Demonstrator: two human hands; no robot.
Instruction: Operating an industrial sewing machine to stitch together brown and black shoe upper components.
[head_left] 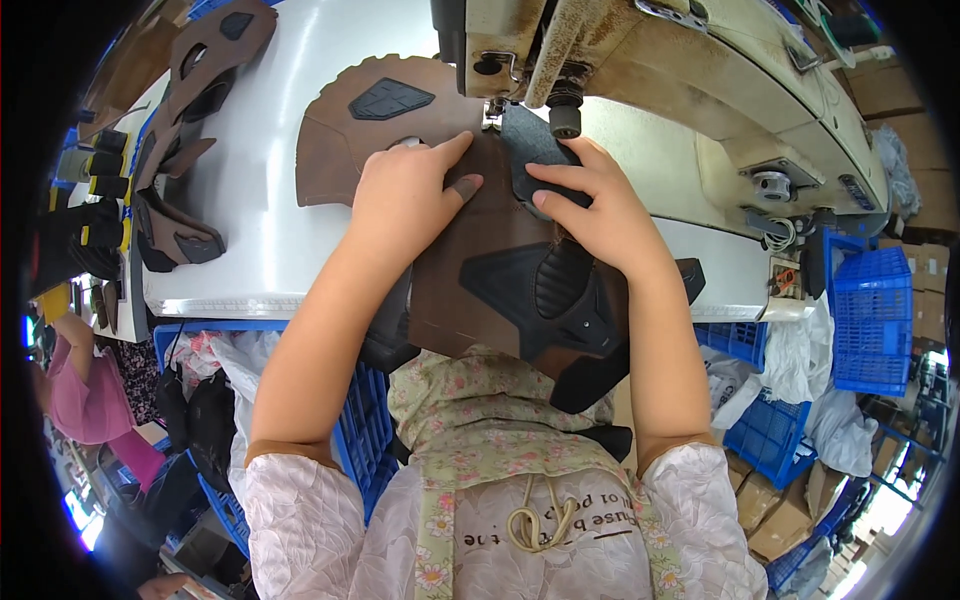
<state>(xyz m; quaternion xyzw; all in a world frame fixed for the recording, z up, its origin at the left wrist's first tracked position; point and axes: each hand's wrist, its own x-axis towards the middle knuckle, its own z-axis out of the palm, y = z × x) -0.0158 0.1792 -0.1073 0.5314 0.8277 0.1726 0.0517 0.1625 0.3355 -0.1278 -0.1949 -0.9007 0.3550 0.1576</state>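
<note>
Under the presser foot of a sewing machine lies a brown leather-like shoe upper piece with black raised patches. My left hand rests on it left of the foot, index finger stretched forward and thumb apart; a dark patch covers part of the thumb. On the right, my right hand presses a dark grey, fabric-like piece with spread fingertips, close beside the foot. The near part of the brown piece, with a black star-shaped patch, hangs over the table's front edge toward my lap.
More brown cut pieces with black patches lie at the left of the white table. Blue crates and plastic bags stand at right. Thread spools are at far left, near another person in pink.
</note>
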